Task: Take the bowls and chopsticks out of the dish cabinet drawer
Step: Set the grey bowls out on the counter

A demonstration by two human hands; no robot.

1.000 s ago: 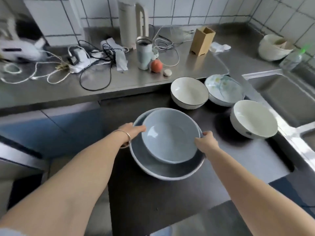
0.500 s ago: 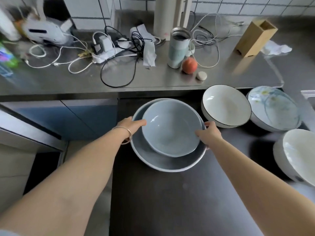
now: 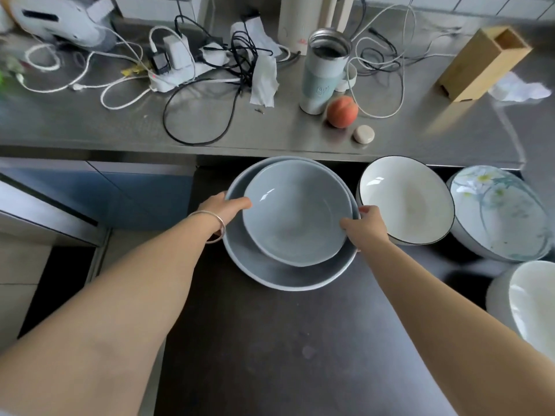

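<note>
The two nested grey-blue bowls (image 3: 288,229) are held by the person over the dark surface (image 3: 270,340), close to its far edge, where the raised steel counter (image 3: 90,127) begins. The smaller bowl sits inside the larger, offset toward the far side.

**Change.** Over the last second the stack has travelled from the middle of the dark surface toward that far edge, and both hands have kept their hold. The bowls are judged to be out of the drawer and close to set-down. No chopsticks are visible, so that part of the task appears outstanding.

**Hands.** The left hand (image 3: 223,207) grips the left rim, thumb over the inner bowl's edge. The right hand (image 3: 368,225) pinches the right rim, fingers curled beneath.

**Edges and room.**
- Right: the white black-rimmed bowl (image 3: 405,199) is just beside the stack, nearly touching the right hand. Beyond it lie the floral bowl (image 3: 498,211) and a white bowl (image 3: 531,304) at the right edge.
- Far: the counter lip sits just behind the stack; a peach (image 3: 342,111) and a tumbler (image 3: 324,70) stand near it.
- Near and left: the dark surface is open toward its near edge, offering the most room.
</note>
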